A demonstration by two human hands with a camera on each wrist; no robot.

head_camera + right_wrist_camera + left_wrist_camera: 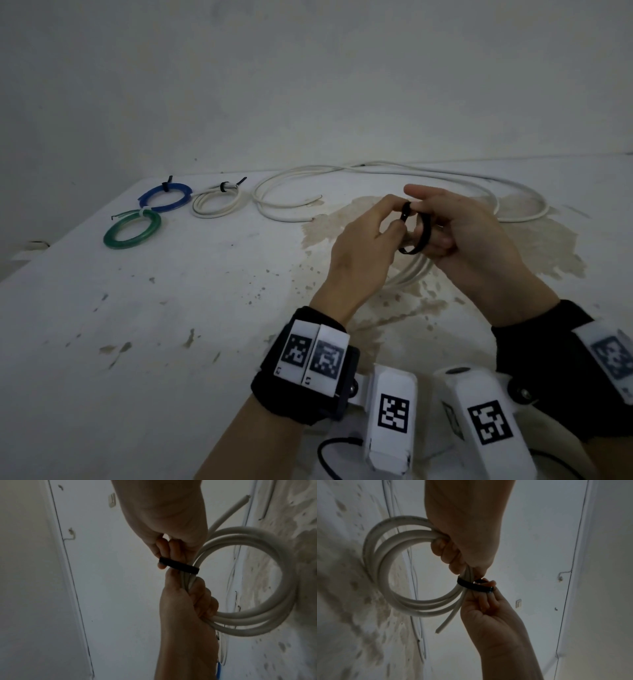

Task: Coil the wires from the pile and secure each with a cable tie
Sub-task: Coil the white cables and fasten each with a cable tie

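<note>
Left grip: the left hand point(464, 524) had its fingers curled tight round the bunched strands of the white coil point(385, 566), while thumb and forefinger reached to the black tie point(471, 584).
Right grip: the right hand point(164, 516) pinched the tie point(178, 566) between thumb and fingertips; whether the tail was already through the head could not be told.
Tie: it was wrapped across the bundle just beside the left fingers, in a loose loop that stood clear of the strands on the right hand's side.
Coil position: held up between both hands above the stained patch of the table point(171, 308), about mid-table and towards the front.
Coil axis: in the wrist views the ring stood on edge, hanging away from the held point towards the table; the tie crossed the strands roughly at right angles. One cut end point(443, 623) stuck out straight past the ring, on the far side of the tie from the left fingers.
Done: three tied coils lay at the far left, a blue coil point(165, 197), a green coil point(133, 230) just in front of it, and a small white coil point(216, 202) to its right.
In hand: judged the fourth coil, wound but not yet cinched.
Left: loose white wire point(376, 171) sprawled along the back edge, still to be coiled and tied.
</note>
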